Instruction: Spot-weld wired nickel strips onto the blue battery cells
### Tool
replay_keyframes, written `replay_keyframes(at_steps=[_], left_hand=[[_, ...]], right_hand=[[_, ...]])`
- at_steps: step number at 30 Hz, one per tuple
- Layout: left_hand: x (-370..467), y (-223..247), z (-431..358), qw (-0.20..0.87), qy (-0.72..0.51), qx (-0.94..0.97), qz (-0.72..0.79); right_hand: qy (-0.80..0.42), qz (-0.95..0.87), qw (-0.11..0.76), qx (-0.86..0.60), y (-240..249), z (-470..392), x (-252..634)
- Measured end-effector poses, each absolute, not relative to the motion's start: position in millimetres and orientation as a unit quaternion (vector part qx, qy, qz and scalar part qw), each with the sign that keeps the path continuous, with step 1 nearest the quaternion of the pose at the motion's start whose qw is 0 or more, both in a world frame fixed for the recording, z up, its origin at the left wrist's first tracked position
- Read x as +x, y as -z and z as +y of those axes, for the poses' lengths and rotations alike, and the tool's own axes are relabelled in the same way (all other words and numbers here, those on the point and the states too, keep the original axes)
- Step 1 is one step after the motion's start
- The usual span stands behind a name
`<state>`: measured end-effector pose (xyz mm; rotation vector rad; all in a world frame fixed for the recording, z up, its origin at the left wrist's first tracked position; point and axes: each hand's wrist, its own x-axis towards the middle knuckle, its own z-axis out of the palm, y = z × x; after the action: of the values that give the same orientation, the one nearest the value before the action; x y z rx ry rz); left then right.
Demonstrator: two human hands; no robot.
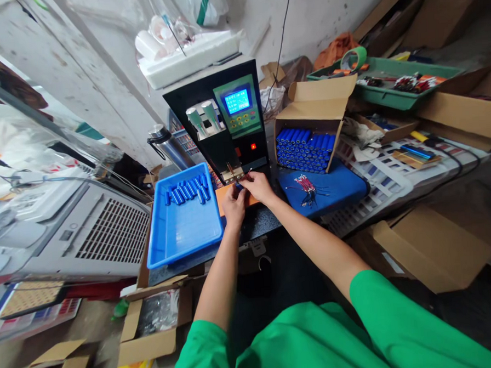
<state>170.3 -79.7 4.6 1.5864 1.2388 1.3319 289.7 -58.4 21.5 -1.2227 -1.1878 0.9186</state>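
Green shirt: closest to the lens, a person's short-sleeved top (307,340), both bare forearms reaching forward from it.
Machine: black box (219,149) with a green control panel, standing behind the hands, a white foam tray (190,71) on its top.
Blue tray: shallow plastic tray (185,225) left of the hands; a slanting row of blue cylinders (184,190) lies toward its far end, the near part bare.
Carton: open cardboard box (313,106) right of the machine, packed with stacked blue cylinders, ends facing out.
Blue pad: flat surface (332,187) in front of the carton.
Flask: steel bottle (169,147) with a dark cap, behind the tray.
Orange block: under the hands (220,196), partly covered by them.
Left hand: thumb and finger (233,203) pinching a small blue piece (239,187) just before the machine's contact tips.
Right hand: fingers bent close beside the left (259,186); cannot tell what they grip.
Screen: lit blue display (238,100).
Wires: red and black bunch (305,186) on the pad.
Red light: glowing (253,147) low on the machine.
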Motion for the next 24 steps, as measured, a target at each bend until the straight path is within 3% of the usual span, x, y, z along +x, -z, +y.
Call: replay_keyframes(at_steps=[7,24], left_hand=[[172.3,-5.5,-80.2,0.37,-0.529,0.606,0.464],[165.1,-2.8,-82.1,0.327,-0.54,0.622,0.463]], right_hand=[[-0.343,-0.541,0.529,-0.557,-21.8,-74.9,301.0],[-0.56,-0.382,0.52,-0.519,-37.3,-80.8,311.1]])
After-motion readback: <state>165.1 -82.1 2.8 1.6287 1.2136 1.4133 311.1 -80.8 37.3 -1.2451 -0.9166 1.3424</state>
